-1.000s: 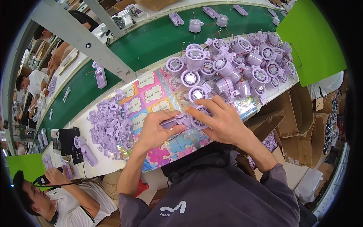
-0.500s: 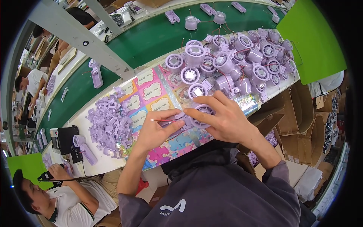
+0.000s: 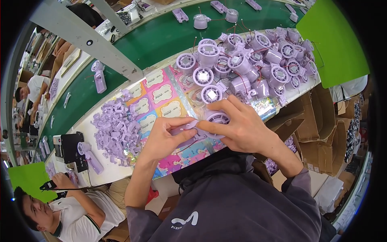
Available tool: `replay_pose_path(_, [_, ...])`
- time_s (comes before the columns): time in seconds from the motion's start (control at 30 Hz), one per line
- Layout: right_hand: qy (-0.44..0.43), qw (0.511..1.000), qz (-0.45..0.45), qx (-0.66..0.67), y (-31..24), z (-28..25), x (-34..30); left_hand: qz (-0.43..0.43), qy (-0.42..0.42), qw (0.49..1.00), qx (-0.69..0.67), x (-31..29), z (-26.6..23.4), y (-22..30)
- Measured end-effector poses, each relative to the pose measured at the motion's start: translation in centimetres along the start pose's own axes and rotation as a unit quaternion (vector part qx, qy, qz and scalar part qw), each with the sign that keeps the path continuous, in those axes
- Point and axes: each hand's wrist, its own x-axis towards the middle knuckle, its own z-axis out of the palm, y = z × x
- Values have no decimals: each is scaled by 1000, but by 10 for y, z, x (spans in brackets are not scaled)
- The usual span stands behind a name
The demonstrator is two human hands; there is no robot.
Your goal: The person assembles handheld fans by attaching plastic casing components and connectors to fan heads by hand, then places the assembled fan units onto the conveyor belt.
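Note:
Over the printed sheet, my right hand (image 3: 244, 125) is closed around a round lilac fan housing (image 3: 219, 117) with a spoked grille. My left hand (image 3: 163, 139) is closed too, pinching a small lilac plastic part (image 3: 192, 124) against the neck of that housing. The two hands nearly meet there, and my fingers hide much of the joint. A thin dark red wire (image 3: 196, 141) runs below the left fingertips. Just beyond my right hand lies a heap of similar lilac fan housings (image 3: 209, 54) with wires, several showing silvery square centres.
A pile of small lilac parts (image 3: 117, 133) lies left of the colourful printed sheet (image 3: 171, 109). Beyond runs a green conveyor belt (image 3: 157, 44) carrying lilac parts. A grey post (image 3: 94, 42) stands at left, cardboard boxes (image 3: 318, 115) at right. A co-worker (image 3: 80, 205) sits at lower left.
The housing has tilted slightly in my right hand. The red wire end that stuck out by my left thumb no longer shows. At lower left the co-worker's head has turned.

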Motion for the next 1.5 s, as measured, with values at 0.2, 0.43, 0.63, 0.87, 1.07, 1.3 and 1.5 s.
replay_pose_path(0.2, [16, 1000, -2, -26, -1, -2, 1, 106, 82, 969, 208, -6, 15, 6])
replay_pose_path(0.43, [28, 998, -13, -59, -8, -8, 9, 31, 97, 982, 158, -6, 20, 5])
replay_pose_path(0.63, [37, 998, -24, -43, 2, 3, 9, 112, 127, 973, 156, -4, 20, -8])
replay_pose_path(0.87, [43, 999, 11, -21, 6, 5, 12, 53, 107, 991, 53, 4, 11, -11])
replay_pose_path(1.07, [168, 980, 75, 73, 10, 5, 14, 96, 111, 988, -39, 34, -9, 8])
replay_pose_path(1.3, [208, 951, 200, 110, 31, 65, -52, 50, 386, 921, 27, 199, -96, -4])
replay_pose_path(1.5, [164, 958, 196, 130, 49, 111, -63, -59, 608, 774, 165, 283, -213, -76])
